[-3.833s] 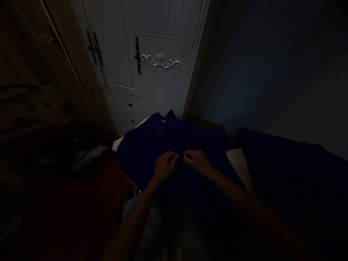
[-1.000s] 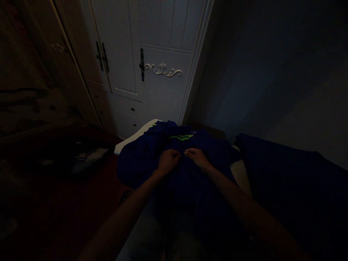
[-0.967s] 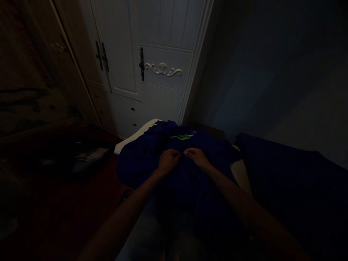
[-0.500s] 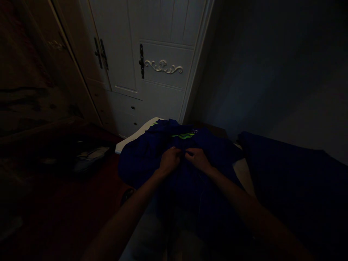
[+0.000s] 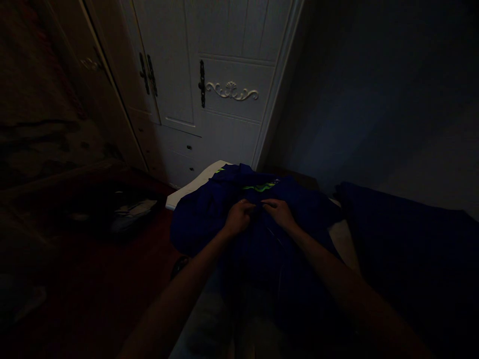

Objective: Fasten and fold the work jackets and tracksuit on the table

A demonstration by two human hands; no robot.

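A dark blue garment (image 5: 202, 219) with bright green stripes near its far edge lies spread over a pale board or table top (image 5: 194, 184) and hangs down toward me. My left hand (image 5: 240, 216) is closed in a pinch at the middle of the garment, just below the stripes. Close to its right, my right hand (image 5: 279, 212) also has its fingertips pressed together on the blue cloth. A small gap separates the two hands. The dim light hides the exact fold between the fingers.
Behind the board stands a white wardrobe (image 5: 232, 134) with dark handles and carved trim. More dark blue cloth (image 5: 407, 224) lies at the right. On the red floor (image 5: 130, 269) at the left is a dark bundle (image 5: 130, 212) with a pale patch.
The whole view has shifted slightly, so things appear a little further right. Both hands stay at the same part of the garment, their fingertips slightly changed in pose.
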